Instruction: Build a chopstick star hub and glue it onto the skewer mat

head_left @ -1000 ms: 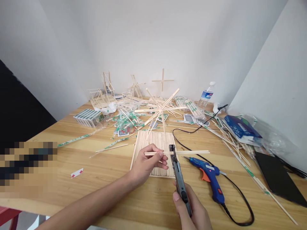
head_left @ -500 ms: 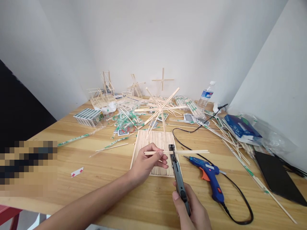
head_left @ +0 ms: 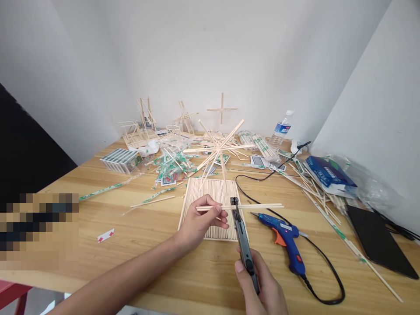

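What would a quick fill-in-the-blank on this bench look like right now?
The left hand pinches wooden sticks while the right hand holds the head of a ____ cutter on them.
To the right of the stick mat lies a hot glue gun with an ____ trigger.
A plastic water bottle stands ____ at the far edge of the wooden table.

Missing words: black; orange; upright.
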Available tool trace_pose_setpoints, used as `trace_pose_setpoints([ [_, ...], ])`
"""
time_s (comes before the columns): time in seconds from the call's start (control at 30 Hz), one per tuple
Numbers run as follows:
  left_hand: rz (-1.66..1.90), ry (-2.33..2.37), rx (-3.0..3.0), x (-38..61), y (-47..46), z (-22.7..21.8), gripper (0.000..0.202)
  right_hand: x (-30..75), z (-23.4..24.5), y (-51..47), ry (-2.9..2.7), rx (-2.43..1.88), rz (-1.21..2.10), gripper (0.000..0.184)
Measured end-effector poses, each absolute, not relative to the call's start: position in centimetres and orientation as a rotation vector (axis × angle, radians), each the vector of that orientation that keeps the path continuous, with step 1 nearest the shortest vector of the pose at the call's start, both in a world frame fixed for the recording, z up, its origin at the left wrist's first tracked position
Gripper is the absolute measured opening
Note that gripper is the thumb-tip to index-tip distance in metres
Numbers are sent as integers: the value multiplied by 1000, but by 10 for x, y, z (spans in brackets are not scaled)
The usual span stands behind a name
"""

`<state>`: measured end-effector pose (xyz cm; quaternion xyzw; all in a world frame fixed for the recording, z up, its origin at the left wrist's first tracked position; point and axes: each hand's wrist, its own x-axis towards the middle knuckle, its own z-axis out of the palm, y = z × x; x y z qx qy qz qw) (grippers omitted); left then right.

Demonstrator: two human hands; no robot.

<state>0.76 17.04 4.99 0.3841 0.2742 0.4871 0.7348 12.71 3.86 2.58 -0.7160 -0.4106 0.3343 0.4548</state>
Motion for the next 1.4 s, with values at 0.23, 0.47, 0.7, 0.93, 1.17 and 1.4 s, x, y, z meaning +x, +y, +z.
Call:
trace_pose_setpoints([
  [0.23, 1076, 596, 860, 7, 171, 48, 38, 128, 28, 38, -1014, -1779, 832, 54],
  [0.47, 1091, 606, 873, 7, 172, 46, 37, 128, 33, 39, -1001, -1775, 866, 51],
  [0.7, 1103, 620, 890, 6, 173, 43, 36, 130, 30, 38, -970, -1782, 893, 59],
  [0.93, 1049, 597, 873, 8, 172, 44, 37, 128, 27, 39, -991, -1747, 821, 57],
  [1.17, 1040, 586, 840, 9, 170, 46, 39, 129, 25, 38, -984, -1773, 828, 59],
  [1.4, 1052, 607, 823, 9, 173, 50, 42, 128, 29, 38, -954, -1789, 848, 60],
])
